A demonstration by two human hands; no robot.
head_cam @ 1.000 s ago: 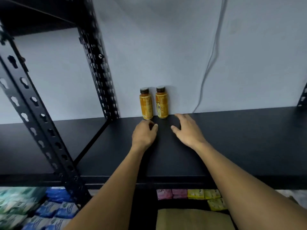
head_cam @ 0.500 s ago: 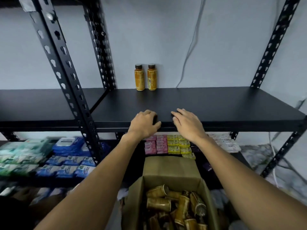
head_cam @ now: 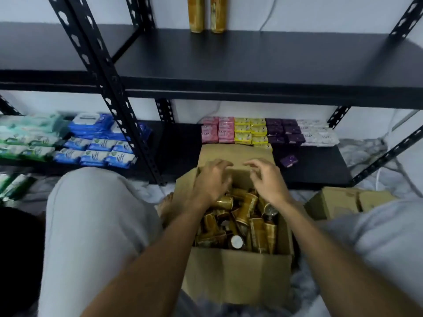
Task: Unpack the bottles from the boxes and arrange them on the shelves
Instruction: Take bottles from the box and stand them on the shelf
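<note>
Black shelf point(head_cam: 251, 56), white wall point(head_cam: 309, 10) behind. Two shelved bottles point(head_cam: 195, 14) upright at far edge, likely starting back row. Box point(head_cam: 235, 275) near us, loose bottles point(head_cam: 245, 213) jumbled inside. Our left hand point(head_cam: 210, 181) and right hand point(head_cam: 267, 181) over it, fingers half-curled, empty. Probably one grab each.

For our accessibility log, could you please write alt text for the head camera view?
The left hand and right hand hover with loosely curled fingers over an open cardboard box full of golden bottles. On the black shelf above, two bottles stand side by side near the wall.
</note>
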